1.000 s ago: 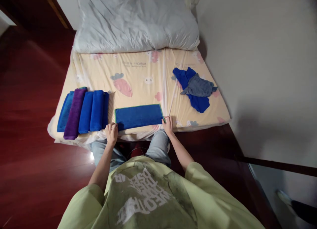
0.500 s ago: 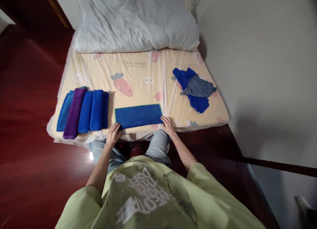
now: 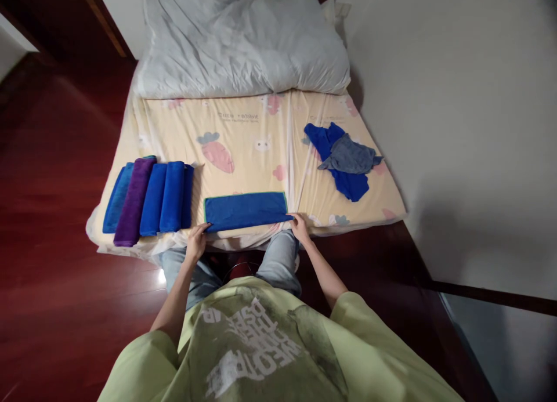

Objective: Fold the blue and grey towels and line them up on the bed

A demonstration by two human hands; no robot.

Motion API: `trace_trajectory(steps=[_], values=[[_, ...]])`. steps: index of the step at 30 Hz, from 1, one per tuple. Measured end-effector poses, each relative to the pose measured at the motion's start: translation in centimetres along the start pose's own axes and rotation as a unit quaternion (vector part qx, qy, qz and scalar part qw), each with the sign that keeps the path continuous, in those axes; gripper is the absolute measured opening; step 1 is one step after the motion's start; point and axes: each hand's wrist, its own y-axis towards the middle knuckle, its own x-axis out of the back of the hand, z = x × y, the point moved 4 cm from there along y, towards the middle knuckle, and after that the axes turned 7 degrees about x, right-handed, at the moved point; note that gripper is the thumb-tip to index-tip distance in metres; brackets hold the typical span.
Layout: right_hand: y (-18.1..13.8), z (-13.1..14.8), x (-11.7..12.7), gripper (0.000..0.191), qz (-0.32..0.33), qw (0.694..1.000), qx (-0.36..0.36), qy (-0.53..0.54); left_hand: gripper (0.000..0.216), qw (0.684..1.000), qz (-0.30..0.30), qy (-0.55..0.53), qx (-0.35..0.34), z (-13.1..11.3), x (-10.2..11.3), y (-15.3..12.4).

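Note:
A blue towel (image 3: 246,210) with green edging lies folded into a long strip at the near edge of the bed. Its near left corner is pinched by my left hand (image 3: 198,239). My right hand (image 3: 300,228) grips the near right corner between thumb and fingers, and the near edge looks slightly lifted and taut between both hands. To the left is a row of several folded towels, blue ones (image 3: 172,196) and a purple one (image 3: 136,202) lying slantwise over its neighbours. Farther right, a crumpled grey cloth (image 3: 350,154) rests on a crumpled blue cloth (image 3: 351,184).
The bed (image 3: 256,170) has a yellow sheet printed with carrots and rabbits. A bunched grey-white quilt (image 3: 243,48) covers its far end. A bare wall (image 3: 456,129) runs along the right side, and dark red floor (image 3: 52,216) lies to the left.
Both hands have closed on the towel's near corners, where they lay at its edge before. The near edge has risen slightly, and the right corner is drawn outward a little.

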Motion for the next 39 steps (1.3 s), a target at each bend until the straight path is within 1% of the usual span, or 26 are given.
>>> trace_trajectory(steps=[1, 2, 4, 6, 10, 14, 17, 20, 22, 23, 25, 26, 28, 30, 33, 35, 37, 39], values=[[0.0, -0.3, 0.0, 0.027, -0.011, 0.999, -0.03, 0.007, 0.04, 1.0, -0.015, -0.004, 0.026, 0.2, 0.0, 0.0], [0.0, -0.6, -0.1, 0.026, -0.023, 0.998, -0.057, 0.012, 0.037, 0.998, -0.032, -0.006, 0.056, 0.4, 0.0, 0.1], [0.5, -1.0, -0.3, 0.033, -0.037, 0.995, -0.091, 0.013, 0.036, 0.991, -0.057, -0.012, 0.117, 0.5, -0.1, 0.6], [1.2, -1.2, -0.5, 0.04, -0.042, 0.994, -0.098, 0.007, 0.038, 0.985, -0.068, -0.022, 0.157, 0.2, -0.1, 1.4], [2.3, -1.3, -0.8, 0.043, -0.032, 0.996, -0.086, 0.005, 0.038, 0.982, -0.065, -0.017, 0.177, -0.2, 0.1, 2.8], [2.7, -1.4, -1.0, 0.041, -0.024, 0.997, -0.068, 0.002, 0.034, 0.981, -0.066, 0.015, 0.182, 0.2, -0.1, 3.2], [2.8, -1.5, -1.2, 0.039, -0.023, 0.997, -0.076, -0.017, 0.033, 0.982, -0.071, 0.032, 0.169, 0.3, -0.5, 3.1], [2.8, -1.2, -1.2, 0.034, -0.03, 0.994, -0.091, -0.053, 0.032, 0.985, -0.092, 0.065, 0.131, -0.1, -0.6, 2.9], [2.8, -0.6, -1.0, 0.03, -0.053, 0.992, -0.073, -0.092, 0.031, 0.983, -0.111, 0.108, 0.095, -0.6, -0.4, 2.8], [2.9, -0.2, -0.8, 0.029, -0.064, 0.99, -0.051, -0.115, 0.03, 0.983, -0.11, 0.129, 0.073, -0.9, -0.4, 2.7], [3.0, 0.8, -0.6, 0.025, -0.063, 0.985, 0.01, -0.159, 0.03, 0.985, -0.073, 0.156, 0.021, -1.5, -0.5, 2.6], [3.0, 1.2, -0.6, 0.024, -0.042, 0.983, 0.045, -0.173, 0.032, 0.986, -0.045, 0.161, -0.004, -1.7, -0.6, 2.5], [3.0, 1.9, -0.7, 0.028, 0.019, 0.977, 0.105, -0.185, 0.036, 0.987, 0.001, 0.159, -0.037, -1.9, -0.6, 2.4], [2.8, 2.4, -0.7, 0.033, 0.062, 0.97, 0.143, -0.186, 0.039, 0.986, 0.024, 0.156, -0.052, -1.8, -0.5, 2.3], [2.5, 2.7, -0.3, 0.039, 0.085, 0.966, 0.157, -0.187, 0.047, 0.984, 0.049, 0.159, -0.064, -1.5, -0.4, 2.2], [2.3, 2.7, -0.1, 0.046, 0.096, 0.965, 0.157, -0.185, 0.05, 0.983, 0.061, 0.162, -0.064, -1.3, -0.4, 2.3], [2.2, 2.6, -0.1, 0.051, 0.1, 0.966, 0.155, -0.18, 0.051, 0.983, 0.065, 0.163, -0.057, -1.1, -0.5, 2.4], [2.3, 2.4, -0.1, 0.05, 0.097, 0.969, 0.15, -0.169, 0.053, 0.984, 0.065, 0.158, -0.048, -1.1, -0.5, 2.7]])
